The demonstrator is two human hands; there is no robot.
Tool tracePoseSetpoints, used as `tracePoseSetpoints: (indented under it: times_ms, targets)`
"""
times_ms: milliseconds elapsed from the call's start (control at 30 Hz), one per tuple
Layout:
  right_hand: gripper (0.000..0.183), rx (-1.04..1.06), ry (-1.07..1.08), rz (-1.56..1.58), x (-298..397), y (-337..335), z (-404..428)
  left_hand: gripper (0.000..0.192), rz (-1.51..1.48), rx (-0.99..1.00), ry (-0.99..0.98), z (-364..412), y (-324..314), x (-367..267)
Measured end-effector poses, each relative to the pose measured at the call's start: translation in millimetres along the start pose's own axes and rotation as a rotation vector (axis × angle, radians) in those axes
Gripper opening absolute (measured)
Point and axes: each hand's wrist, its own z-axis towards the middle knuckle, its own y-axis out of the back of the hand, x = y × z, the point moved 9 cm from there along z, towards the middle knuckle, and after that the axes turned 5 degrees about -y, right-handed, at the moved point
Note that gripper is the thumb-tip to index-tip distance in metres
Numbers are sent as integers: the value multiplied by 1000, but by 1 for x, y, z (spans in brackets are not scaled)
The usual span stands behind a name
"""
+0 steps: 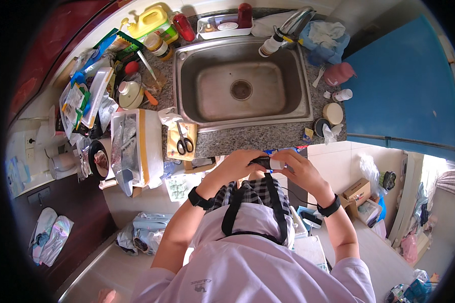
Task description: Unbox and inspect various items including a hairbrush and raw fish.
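Observation:
In front of my waist, just off the counter's near edge, my left hand [239,163] grips the dark body of a small cylindrical container [264,162]. Its pale end, which looks like a cap, points to the right. The fingers of my right hand [298,169] close around that pale end. My fingers cover part of the container. Beyond both hands lies the granite counter [235,141] with a stainless steel sink [204,91] set into it. Black-handled scissors [183,142] rest on a yellow packet [171,141] left of my hands.
A white foam box [151,140] stands at the counter's left. Right of the sink are a pink bottle [338,74], a white bottle [342,95] and a round pale lid [332,113]. The faucet [295,21] rises behind. A blue refrigerator [402,87] bounds the right side.

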Motion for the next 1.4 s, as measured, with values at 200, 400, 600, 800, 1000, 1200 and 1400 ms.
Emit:
tracePoseSetpoints:
  times_ms: [200,400,600,800,1000,1200,1400]
  targets:
    - [42,21,238,-148,25,0,-2,36,-128,205,37,0,-4,1]
    - [40,80,523,-201,63,-1,-7,29,-604,503,94,-8,-13,-18]
    - [35,71,306,-301,45,-5,-6,32,-197,276,75,-2,6,-15]
    - [36,47,-206,-57,-11,-9,9,27,130,-69,97,2,19,-14]
    - [42,20,-198,-65,-21,-13,15,28,300,-193,72,-6,25,-14]
    - [44,-58,135,-280,9,-6,11,29,248,-110,93,-7,21,-17]
    - [34,-102,-410,57,-45,-20,5,28,419,-232,-69,-6,14,-27]
